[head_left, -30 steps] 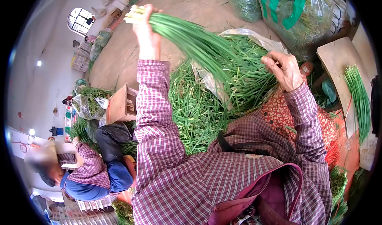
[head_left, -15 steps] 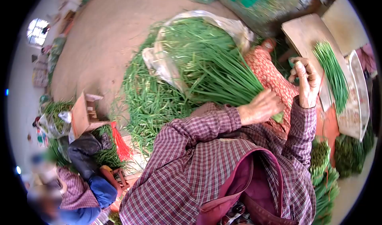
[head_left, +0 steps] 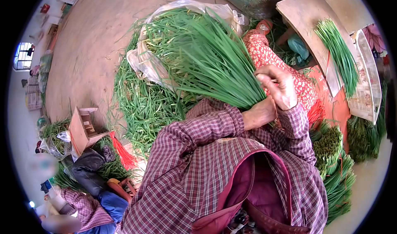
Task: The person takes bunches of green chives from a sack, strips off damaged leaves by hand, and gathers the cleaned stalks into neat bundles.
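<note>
My left hand (head_left: 261, 112) is closed round the lower end of a fanned bunch of green chives (head_left: 219, 60). The long leaves spread up and left over a plastic sheet (head_left: 151, 66) heaped with loose chives (head_left: 144, 118). At the bunch's right edge is my right hand (head_left: 280, 85), its thumb and fingers curled in a pinch against the leaves. What lies between those fingertips is too small to make out. Beneath both wrists are the plaid sleeves, and a red patterned trouser leg (head_left: 264, 54) shows behind the right hand.
A neat chive bundle (head_left: 341, 56) lies on a wooden board (head_left: 302, 10) at right, beside a newspaper-lined crate (head_left: 368, 77). Tied bundles (head_left: 337, 176) are stacked below. Red strings (head_left: 123, 151) hang near a wooden stool (head_left: 80, 128); a co-worker (head_left: 89, 209) sits lower left.
My right hand has come left and down from beside the board to the bunch's edge. The bunch in my left hand stands lifted and fanned higher. The camera's view has shifted slightly.
</note>
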A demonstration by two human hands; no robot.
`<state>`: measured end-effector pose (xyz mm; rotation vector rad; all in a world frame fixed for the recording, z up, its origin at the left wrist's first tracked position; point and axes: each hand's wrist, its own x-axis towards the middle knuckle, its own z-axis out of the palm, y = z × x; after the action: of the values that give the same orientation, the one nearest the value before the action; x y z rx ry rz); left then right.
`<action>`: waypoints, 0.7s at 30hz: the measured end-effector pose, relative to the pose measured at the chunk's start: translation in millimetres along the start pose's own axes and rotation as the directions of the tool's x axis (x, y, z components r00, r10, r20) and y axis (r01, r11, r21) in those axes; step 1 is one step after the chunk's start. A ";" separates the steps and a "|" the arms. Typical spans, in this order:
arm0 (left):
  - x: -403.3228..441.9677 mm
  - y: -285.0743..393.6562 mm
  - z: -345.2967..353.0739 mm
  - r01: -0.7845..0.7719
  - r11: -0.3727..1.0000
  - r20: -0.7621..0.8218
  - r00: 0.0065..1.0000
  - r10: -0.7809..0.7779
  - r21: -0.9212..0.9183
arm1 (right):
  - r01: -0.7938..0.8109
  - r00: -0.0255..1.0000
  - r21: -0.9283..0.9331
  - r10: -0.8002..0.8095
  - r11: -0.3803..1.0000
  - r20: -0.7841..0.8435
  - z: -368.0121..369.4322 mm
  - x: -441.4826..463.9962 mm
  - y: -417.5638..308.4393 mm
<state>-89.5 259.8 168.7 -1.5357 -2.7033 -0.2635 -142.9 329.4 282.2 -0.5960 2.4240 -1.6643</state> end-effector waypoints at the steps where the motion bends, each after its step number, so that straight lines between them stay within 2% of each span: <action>1: -0.1 1.9 -13.7 0.022 0.685 -0.134 0.976 -0.173 -0.728 | 0.116 0.991 -0.051 -0.112 0.992 0.068 6.6 4.0 -6.7; 2: -2.4 2.8 -21.2 -0.121 -0.049 -0.093 0.919 -0.383 -0.991 | 0.233 0.965 -0.093 -0.219 0.968 0.141 13.6 8.4 -11.8; 3: -8.0 2.5 -18.9 -0.118 -0.053 -0.089 0.920 -0.382 -0.992 | 0.287 0.945 -0.097 -0.266 0.953 0.190 21.9 12.1 -11.9; 4: -14.9 1.4 -13.0 -0.029 0.111 -0.062 0.951 -0.303 -0.993 | 0.320 0.934 -0.130 -0.290 0.938 0.207 29.5 14.9 -2.2; 5: -22.9 -2.1 -18.9 0.045 0.279 -0.021 0.973 -0.229 -0.959 | 0.278 0.952 -0.198 -0.241 0.940 0.190 35.0 17.2 6.3; 7: -36.7 -10.7 -44.5 0.235 0.448 0.216 0.972 -0.093 -0.863 | 0.234 0.966 -0.263 -0.193 0.936 0.171 41.5 22.4 19.3; 8: -38.2 -10.7 -39.5 0.236 0.447 0.217 0.972 -0.094 -0.863 | 0.220 0.973 -0.324 -0.184 0.920 0.137 42.5 25.0 25.5; 10: -39.6 -11.4 -23.9 0.087 0.647 0.061 0.996 -0.062 -0.757 | 0.204 0.979 -0.384 -0.179 0.900 0.101 42.2 27.0 29.0; 14: -32.4 -9.5 -11.9 0.108 0.609 0.047 0.992 -0.115 -0.786 | 0.167 0.986 -0.348 -0.146 0.923 0.086 40.3 27.8 27.7; 17: -27.7 -9.1 -7.4 0.178 0.554 0.123 0.983 -0.135 -0.813 | 0.127 0.990 -0.309 -0.101 0.943 0.098 38.4 28.0 26.2; 19: -27.3 -6.3 5.2 0.134 0.483 0.047 0.981 -0.189 -0.865 | 0.104 0.992 -0.302 -0.075 0.948 0.105 36.3 27.4 23.2; 20: -27.1 -5.4 13.2 0.135 0.483 0.047 0.981 -0.189 -0.865 | 0.085 0.993 -0.335 -0.052 0.938 0.107 35.2 26.9 20.9; 21: -27.3 -3.8 20.1 0.096 0.573 -0.008 0.984 -0.177 -0.814 | 0.066 0.994 -0.368 -0.028 0.928 0.108 34.4 26.0 18.2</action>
<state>-77.4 237.8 145.5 -1.3210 -2.7355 -1.7563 -159.5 295.0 255.2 -0.7720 2.6838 -1.1567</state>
